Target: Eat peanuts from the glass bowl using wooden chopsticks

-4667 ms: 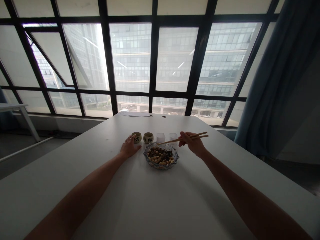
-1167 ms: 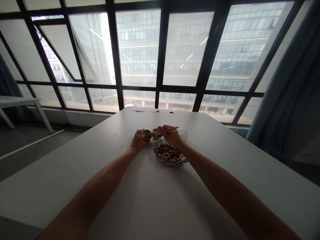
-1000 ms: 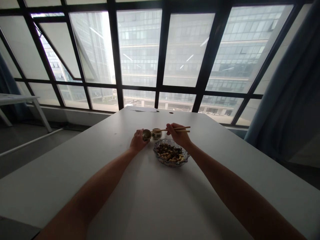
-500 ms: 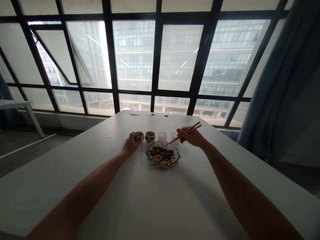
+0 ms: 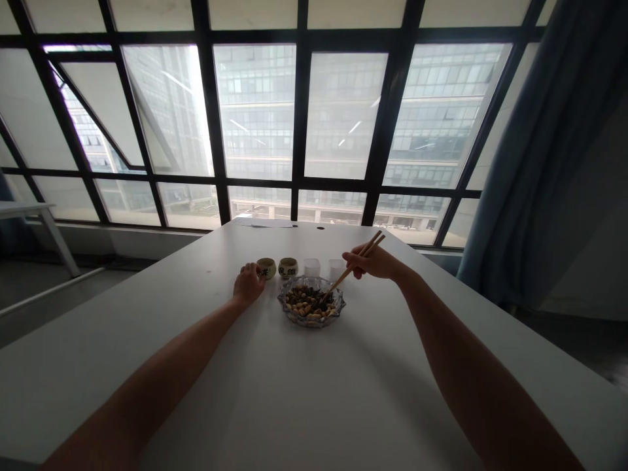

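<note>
- Head view: white worktop (image 5: 294, 392) stood before black-framed windows (image 5: 260, 111), beside a blue curtain (image 5: 534, 163).
- Right hand (image 5: 375, 263) gripped chopsticks (image 5: 340, 279), tips inside the glass bowl (image 5: 310, 321).
- Left hand (image 5: 248, 286) touched a cup (image 5: 267, 267), grip unclear.

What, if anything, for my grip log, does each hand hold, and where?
Right hand: chopsticks, held near mid-length. Left hand: touching the leftmost cup, its grip unclear.

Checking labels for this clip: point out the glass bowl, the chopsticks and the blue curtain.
Glass bowl (image 5: 312, 322): head view, front wall.
Chopsticks (image 5: 350, 268): head view, lower shaft.
Blue curtain (image 5: 520, 170): head view, middle folds.
</note>
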{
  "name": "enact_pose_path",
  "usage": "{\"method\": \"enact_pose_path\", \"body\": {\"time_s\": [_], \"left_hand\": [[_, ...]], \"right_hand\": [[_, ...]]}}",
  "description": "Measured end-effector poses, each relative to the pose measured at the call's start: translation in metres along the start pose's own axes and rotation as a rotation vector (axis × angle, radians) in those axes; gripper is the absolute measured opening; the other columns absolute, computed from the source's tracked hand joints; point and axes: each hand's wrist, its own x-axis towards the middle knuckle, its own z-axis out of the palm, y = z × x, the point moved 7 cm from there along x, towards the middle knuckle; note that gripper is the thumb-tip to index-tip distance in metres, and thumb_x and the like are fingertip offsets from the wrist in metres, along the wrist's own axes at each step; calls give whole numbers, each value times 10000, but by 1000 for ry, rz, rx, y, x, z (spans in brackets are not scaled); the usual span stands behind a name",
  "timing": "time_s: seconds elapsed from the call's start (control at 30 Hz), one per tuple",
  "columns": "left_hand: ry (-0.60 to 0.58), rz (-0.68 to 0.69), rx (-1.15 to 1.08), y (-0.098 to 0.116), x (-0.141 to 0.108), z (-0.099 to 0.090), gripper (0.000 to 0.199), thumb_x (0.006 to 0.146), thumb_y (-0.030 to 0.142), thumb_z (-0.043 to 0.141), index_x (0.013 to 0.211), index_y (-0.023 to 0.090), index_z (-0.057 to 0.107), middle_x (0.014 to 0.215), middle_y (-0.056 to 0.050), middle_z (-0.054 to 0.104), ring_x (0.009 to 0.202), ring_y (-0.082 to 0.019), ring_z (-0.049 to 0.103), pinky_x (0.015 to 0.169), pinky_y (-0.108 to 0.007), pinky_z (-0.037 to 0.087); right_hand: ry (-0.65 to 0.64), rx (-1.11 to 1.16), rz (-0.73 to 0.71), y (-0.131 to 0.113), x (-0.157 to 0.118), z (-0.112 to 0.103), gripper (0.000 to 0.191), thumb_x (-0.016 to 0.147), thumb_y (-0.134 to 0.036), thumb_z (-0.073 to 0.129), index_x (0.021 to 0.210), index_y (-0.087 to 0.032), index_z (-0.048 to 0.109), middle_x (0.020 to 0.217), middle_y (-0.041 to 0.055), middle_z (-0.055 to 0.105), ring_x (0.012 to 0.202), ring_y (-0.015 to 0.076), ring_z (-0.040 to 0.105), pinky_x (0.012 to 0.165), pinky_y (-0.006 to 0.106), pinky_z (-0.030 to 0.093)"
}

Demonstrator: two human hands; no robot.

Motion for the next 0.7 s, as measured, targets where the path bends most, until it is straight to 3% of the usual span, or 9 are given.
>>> {"method": "enact_pose_path", "body": {"time_s": [0.17,0.43,0.7], "left_hand": [[-34,9,6,5,0,0,150,860,209,578,1004,205,538,1089,-116,621,1080,-282,588,887,-367,477],[-50,27,9,4,0,4,151,851,230,575,1001,229,556,1089,-108,625,1077,-295,595,881,-383,488],[-89,41,57,7,-1,7,132,854,257,581,979,218,574,1080,-110,645,1069,-281,612,883,-371,511]], "right_hand": [[-33,-21,56,0,7,-4,457,892,-542,655,680,-139,696,538,50,681,464,122,604,509,230,478],[-12,35,89,-15,43,-6,428,932,-424,651,610,-142,654,478,57,658,401,115,590,434,209,460],[-44,218,70,34,49,16,497,807,-596,742,654,-127,681,517,67,681,429,129,629,404,197,458]]}}
